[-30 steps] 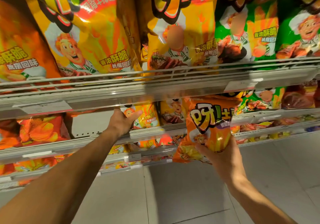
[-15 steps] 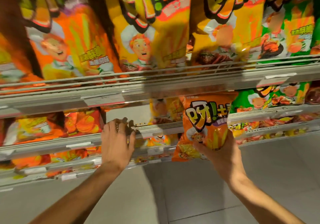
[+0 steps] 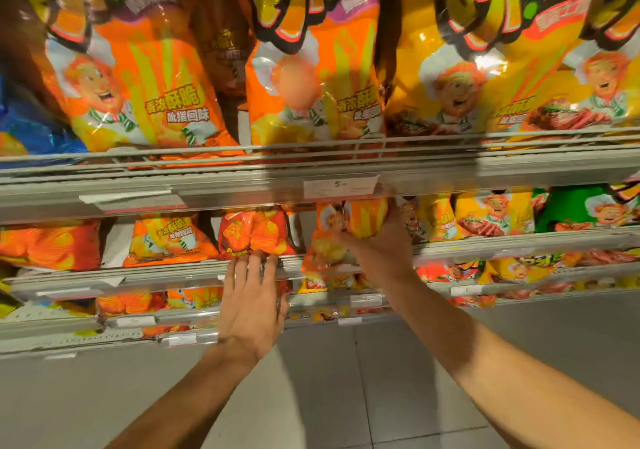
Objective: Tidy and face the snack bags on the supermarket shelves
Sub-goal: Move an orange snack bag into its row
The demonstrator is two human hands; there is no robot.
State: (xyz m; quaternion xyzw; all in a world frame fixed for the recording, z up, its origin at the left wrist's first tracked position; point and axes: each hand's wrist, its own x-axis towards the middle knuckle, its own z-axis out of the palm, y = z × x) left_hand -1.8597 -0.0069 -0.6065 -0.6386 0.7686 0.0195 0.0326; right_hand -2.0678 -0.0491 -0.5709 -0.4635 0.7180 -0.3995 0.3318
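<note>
Left end of the second shelf (image 3: 519, 240): orange bags (image 3: 169, 239) lean back behind the front rail. Left hand (image 3: 251, 304) lies flat against that rail, fingers (image 3: 256, 268) straight, tips touching the red bag (image 3: 254, 232), probably to stop it sliding out. Just to the right, right hand (image 3: 384, 251) clutches an orange snack bag (image 3: 341, 230) at the shelf's front edge, under the price tag (image 3: 339, 187), likely seating it upright, face out. Yellow and green bags fill the right end.
</note>
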